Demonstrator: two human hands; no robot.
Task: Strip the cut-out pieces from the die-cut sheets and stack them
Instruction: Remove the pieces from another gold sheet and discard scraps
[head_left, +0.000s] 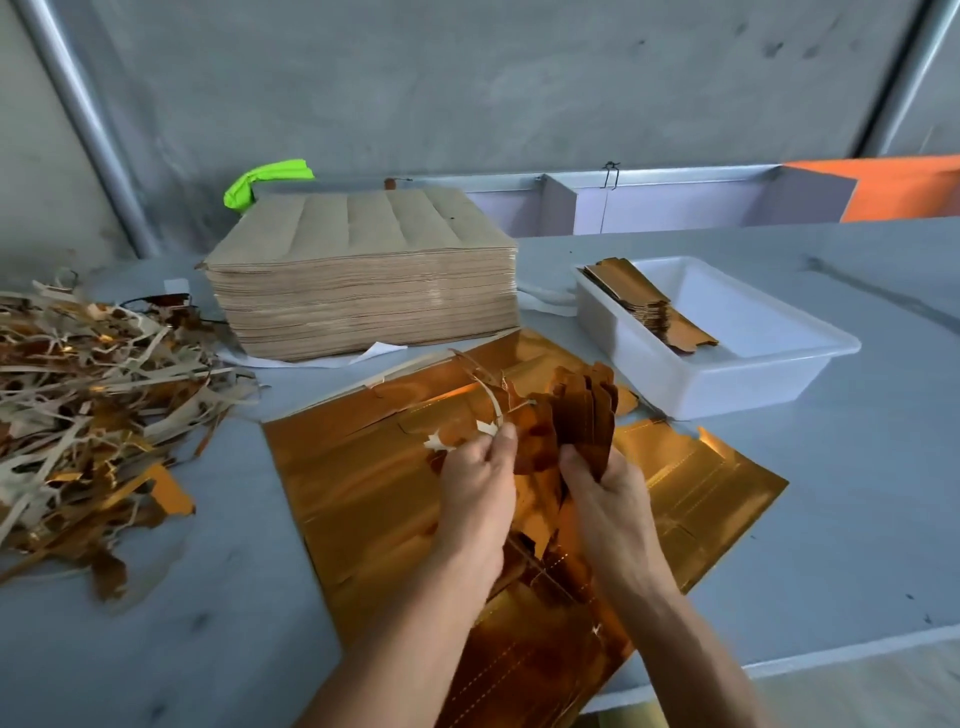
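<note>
Both hands are over a shiny gold sheet (363, 478) that lies flat on the grey bench (831, 493). The right hand (605, 499) has its grip closed round a small bunch of gold pieces (584, 415), which stand up on edge out of the fist. The lower ends of those pieces are hidden inside the hand, so they cannot be counted. The left hand (475, 483) pinches thin pale scrap strips (491, 410) that curl up from the sheet; its fingertips are blurred, so just how they hold is hard to see. The wrists and arms cover the middle of the gold sheet, and its near corner runs out of the bottom of the picture. More gold sheet shows to the right, under the right hand, but it is hard to tell if it is the same sheet or another one. A white tray (727, 384) sits near on the right, and a stack of gold pieces (644, 306) leans along its left side. Behind the hands is a tall pile of brown sheets (363, 291), plain side up. A heap of scrap strips (88, 395) lies on the left, cut off by the picture edge. A bright green thing (265, 182) peeks out from behind the brown pile; most of it is hidden.
</note>
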